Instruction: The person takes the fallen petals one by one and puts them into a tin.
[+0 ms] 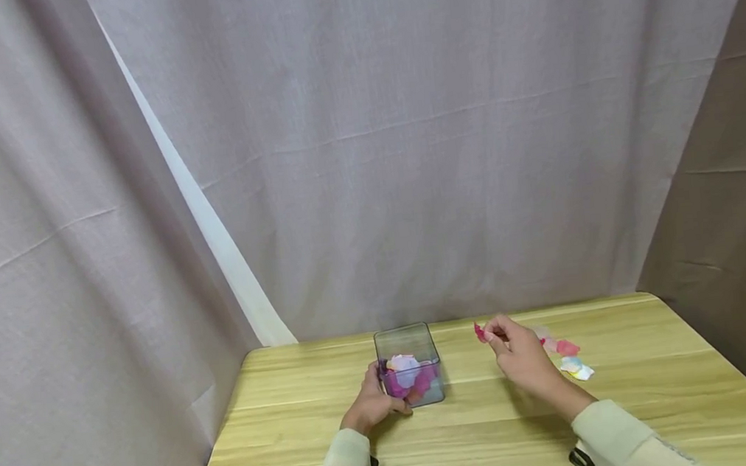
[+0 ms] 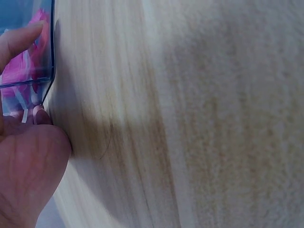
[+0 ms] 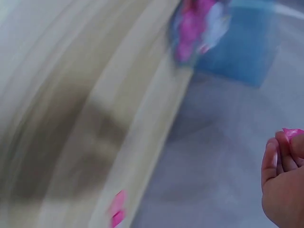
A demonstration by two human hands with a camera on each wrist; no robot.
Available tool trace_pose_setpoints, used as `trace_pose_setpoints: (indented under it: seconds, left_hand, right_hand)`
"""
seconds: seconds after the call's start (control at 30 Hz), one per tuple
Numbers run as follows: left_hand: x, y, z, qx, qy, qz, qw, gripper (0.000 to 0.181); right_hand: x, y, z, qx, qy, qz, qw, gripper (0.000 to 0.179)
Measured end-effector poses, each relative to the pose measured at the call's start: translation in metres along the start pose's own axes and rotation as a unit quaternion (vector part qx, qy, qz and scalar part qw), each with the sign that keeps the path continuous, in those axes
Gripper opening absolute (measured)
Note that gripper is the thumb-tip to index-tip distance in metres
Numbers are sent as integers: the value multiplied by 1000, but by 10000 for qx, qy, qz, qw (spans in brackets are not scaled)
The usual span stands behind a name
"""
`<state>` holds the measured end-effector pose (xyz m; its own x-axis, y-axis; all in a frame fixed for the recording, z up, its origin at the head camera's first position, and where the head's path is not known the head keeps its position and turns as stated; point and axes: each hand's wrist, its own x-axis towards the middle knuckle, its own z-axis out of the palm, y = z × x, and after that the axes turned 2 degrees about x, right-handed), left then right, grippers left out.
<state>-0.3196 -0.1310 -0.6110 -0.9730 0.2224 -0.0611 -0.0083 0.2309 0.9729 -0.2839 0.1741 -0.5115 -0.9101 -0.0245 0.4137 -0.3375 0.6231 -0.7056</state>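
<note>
My left hand grips a see-through smoky plastic box by its left side and near corner. Thin, crumpled pieces, pink, purple and white, lie inside; they look like paper or cloth petals. The left thumb lies against the box wall in the left wrist view. To the right of the box, my right hand is raised above the table, pinching a dark pink crumpled piece between thumb and fingers. In the right wrist view that pink piece shows only partly behind the fingers.
Past the right hand lie a few loose pieces: a pink piece and a white, yellow and light blue piece. Others are partly hidden by the hand. Grey curtains hang behind the wooden table and along its sides.
</note>
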Motion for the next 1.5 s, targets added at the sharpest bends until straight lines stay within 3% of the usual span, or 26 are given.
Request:
trace_pose_setpoints:
  seconds: [0.2,0.4,0.57,0.73,0.83,1.0,1.23,1.37,1.5]
  left_hand:
    - [1,-1,3,-33,7,14,10000,108]
    - [4,-7,1,-24,0,-73,10000,110]
    - [10,-17,0,104,7,-97,9999,114]
    - [6,-10,-4,287,-47,-236,9993,115]
    - [2,-3,-6,263,-71,-286,9992,113]
    - [0,-1,-7,140,-127,-395,9990,113]
    - [-1,-2,-4,246,-54,-409,9988,114]
    - [-1,-1,-5,225,-25,-349,9991,115]
    - [1,-1,-5,272,-43,-371,9989,116]
  right_hand:
    - [2,-35,15,366,-134,-8,9992,11]
    - [16,-54,47,447,-476,-171,9977,14]
    - [34,-70,84,4,-1070,-397,9935,18]
    - [49,-76,116,-696,-1638,-845,9804,21]
    - [52,-73,128,-1051,-1848,-767,9741,26]
    - [52,-68,136,-1475,-1965,-378,9686,21]
    - [50,-70,136,-1664,-1995,-215,9654,17]
    - [50,-73,137,-1650,-1881,-187,9680,21]
    - [49,-74,137,-1560,-1786,-83,9714,12]
